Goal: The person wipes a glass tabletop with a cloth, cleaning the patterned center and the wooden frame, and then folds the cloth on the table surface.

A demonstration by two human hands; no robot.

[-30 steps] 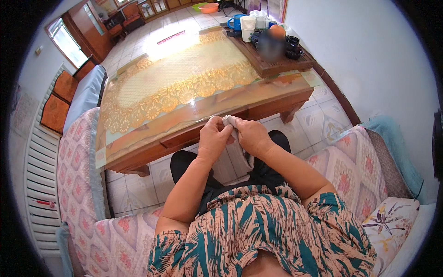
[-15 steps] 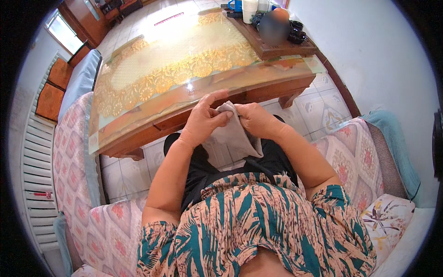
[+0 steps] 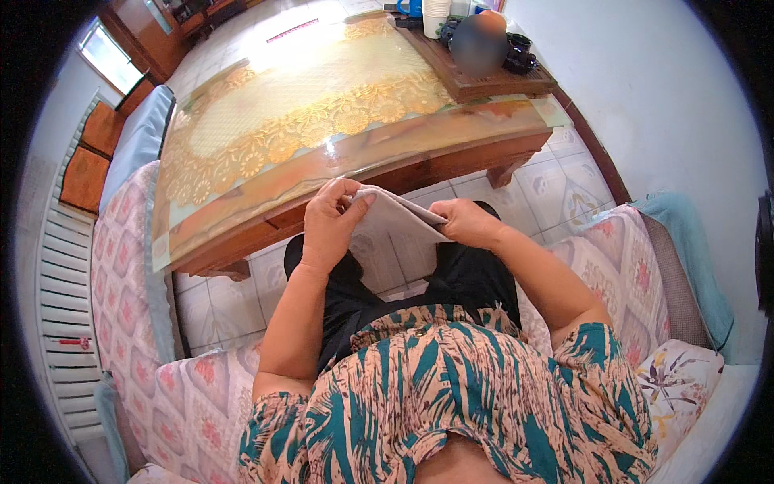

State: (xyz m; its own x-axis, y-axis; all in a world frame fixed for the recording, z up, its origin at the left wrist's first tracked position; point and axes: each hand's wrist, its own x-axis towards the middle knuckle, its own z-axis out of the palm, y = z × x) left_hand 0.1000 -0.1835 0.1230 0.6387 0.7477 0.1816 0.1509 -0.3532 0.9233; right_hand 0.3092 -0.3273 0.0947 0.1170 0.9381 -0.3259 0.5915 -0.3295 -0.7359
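Note:
A light grey folded cloth (image 3: 397,213) is stretched between my two hands, above my lap and just short of the table's near edge. My left hand (image 3: 329,218) pinches its left corner between thumb and fingers. On the other side my right hand (image 3: 465,222) grips the right end, its fingertips partly hidden by the cloth. The cloth's upper edge slopes down to the right, and its layers show along that edge.
Ahead stands a low wooden table (image 3: 363,161) with a gold lace cover under a clear top. A brown tray (image 3: 492,85) at its far right bears paper cups (image 3: 436,18) and dark items. Floral-covered seats (image 3: 197,395) lie around me; a blue-green towel (image 3: 693,258) drapes the right armrest.
My hands have moved apart, the left one to the left and the right one to the right and slightly down. The cloth, bunched and hanging before, is now spread sideways between them.

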